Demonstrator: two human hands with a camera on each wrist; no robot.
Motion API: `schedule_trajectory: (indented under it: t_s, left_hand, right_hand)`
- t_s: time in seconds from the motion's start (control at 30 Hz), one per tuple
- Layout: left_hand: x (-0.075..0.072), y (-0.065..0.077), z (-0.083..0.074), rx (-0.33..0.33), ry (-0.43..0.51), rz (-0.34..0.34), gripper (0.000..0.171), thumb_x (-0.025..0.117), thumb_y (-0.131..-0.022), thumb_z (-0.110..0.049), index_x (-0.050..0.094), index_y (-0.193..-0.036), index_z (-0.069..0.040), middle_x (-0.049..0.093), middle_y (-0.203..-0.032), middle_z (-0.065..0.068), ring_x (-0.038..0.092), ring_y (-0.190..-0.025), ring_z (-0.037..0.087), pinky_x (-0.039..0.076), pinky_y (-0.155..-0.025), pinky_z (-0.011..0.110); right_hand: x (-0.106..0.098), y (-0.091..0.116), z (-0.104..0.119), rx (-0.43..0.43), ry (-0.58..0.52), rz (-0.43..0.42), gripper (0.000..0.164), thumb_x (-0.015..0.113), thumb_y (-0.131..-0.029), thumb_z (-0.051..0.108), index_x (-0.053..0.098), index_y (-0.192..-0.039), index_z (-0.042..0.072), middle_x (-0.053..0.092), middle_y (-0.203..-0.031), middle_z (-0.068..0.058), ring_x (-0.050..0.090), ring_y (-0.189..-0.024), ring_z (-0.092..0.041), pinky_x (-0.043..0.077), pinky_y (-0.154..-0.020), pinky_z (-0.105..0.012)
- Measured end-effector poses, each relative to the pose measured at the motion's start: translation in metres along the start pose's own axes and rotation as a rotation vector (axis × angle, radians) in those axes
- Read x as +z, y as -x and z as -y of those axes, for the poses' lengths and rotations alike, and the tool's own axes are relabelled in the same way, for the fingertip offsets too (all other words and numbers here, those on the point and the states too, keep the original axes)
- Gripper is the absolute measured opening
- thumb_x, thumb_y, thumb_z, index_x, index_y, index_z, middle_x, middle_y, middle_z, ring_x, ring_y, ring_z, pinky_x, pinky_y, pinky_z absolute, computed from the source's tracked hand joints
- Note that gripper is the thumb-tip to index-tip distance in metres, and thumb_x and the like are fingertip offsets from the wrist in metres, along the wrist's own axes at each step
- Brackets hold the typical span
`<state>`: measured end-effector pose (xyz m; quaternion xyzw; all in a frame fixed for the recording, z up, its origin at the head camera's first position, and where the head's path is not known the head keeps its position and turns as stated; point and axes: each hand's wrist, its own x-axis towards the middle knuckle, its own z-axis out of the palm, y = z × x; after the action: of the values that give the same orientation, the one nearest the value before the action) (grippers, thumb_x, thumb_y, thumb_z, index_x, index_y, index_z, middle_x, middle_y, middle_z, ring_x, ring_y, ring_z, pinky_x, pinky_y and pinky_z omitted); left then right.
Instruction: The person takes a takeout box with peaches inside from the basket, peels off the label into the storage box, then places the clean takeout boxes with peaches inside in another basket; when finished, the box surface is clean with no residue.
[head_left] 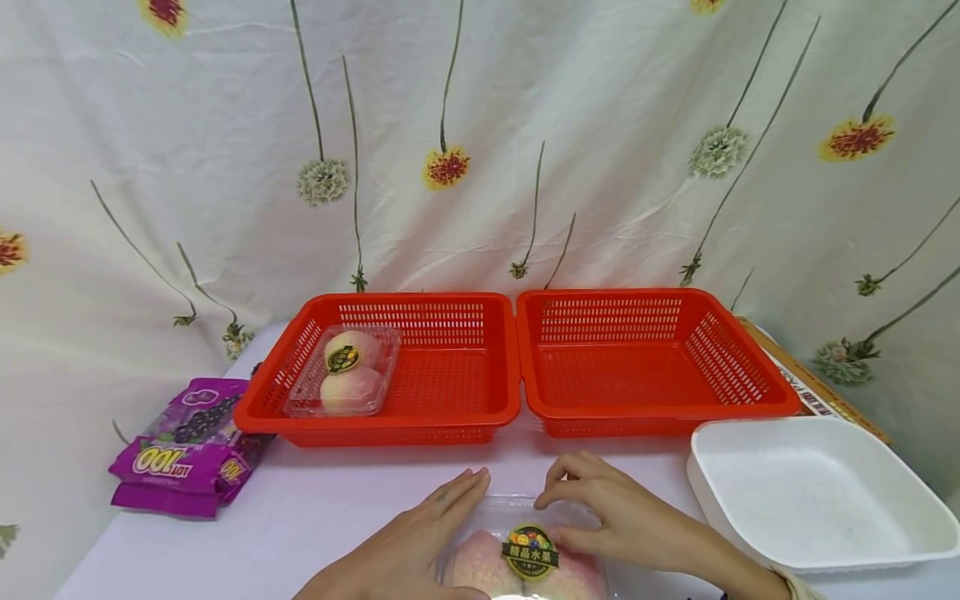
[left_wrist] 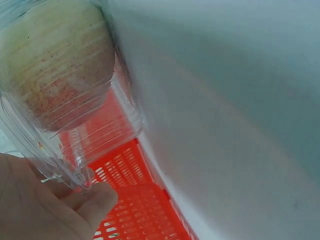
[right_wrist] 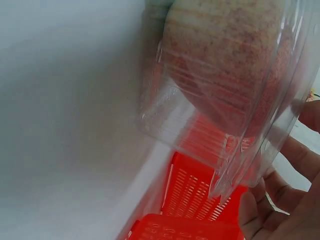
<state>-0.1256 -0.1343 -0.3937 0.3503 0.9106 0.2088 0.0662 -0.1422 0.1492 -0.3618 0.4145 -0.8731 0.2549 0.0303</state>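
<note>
1. since the peach box [head_left: 529, 553] sits by the near edge of the table [head_left: 292, 508], steady it with your straight-fingered left hand [head_left: 416, 537]
2. your right hand [head_left: 603, 510] curls over it, can't tell if pinching, so press gently

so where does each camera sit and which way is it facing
Head: worn on the head, facing forward and down at the clear fruit box and two red baskets; left hand and right hand show.
Left wrist: worn there, facing the box, red basketwork beyond; left hand at lower left.
Right wrist: worn there, facing the box, red basketwork beyond; right hand at lower right.
Both wrist views share the box.
</note>
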Motion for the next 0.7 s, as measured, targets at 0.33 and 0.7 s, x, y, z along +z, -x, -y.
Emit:
schedule_trajectory:
  t_s: [0.33,0.7]
  left_hand:
    - [-0.0005,0.0003,-0.0016,-0.031,0.034,0.022,0.109,0.053,-0.073,-0.079,0.020,-0.154,-0.013,0.021,-0.159,-0.001,0.023,-0.144,0.019,0.039,-0.105,0.050]
    - [-0.0003,0.0005,-0.0022,-0.044,0.044,0.017,0.109,0.053,-0.073,-0.080,0.020,-0.154,-0.014,0.021,-0.159,-0.003,0.024,-0.144,0.019,0.040,-0.105,0.050]
  right_hand:
    - [0.0032,0.0014,0.0049,-0.006,-0.097,0.001,0.009,0.072,-0.084,0.028,0.072,-0.093,0.030,0.055,-0.089,0.019,0.049,-0.088,0.001,0.045,-0.075,-0.018]
    - [0.0099,-0.0037,0.0072,-0.076,-0.118,-0.058,0.014,0.073,-0.084,0.021,0.061,-0.082,0.029,0.053,-0.078,0.022,0.048,-0.075,0.003,0.041,-0.071,-0.017]
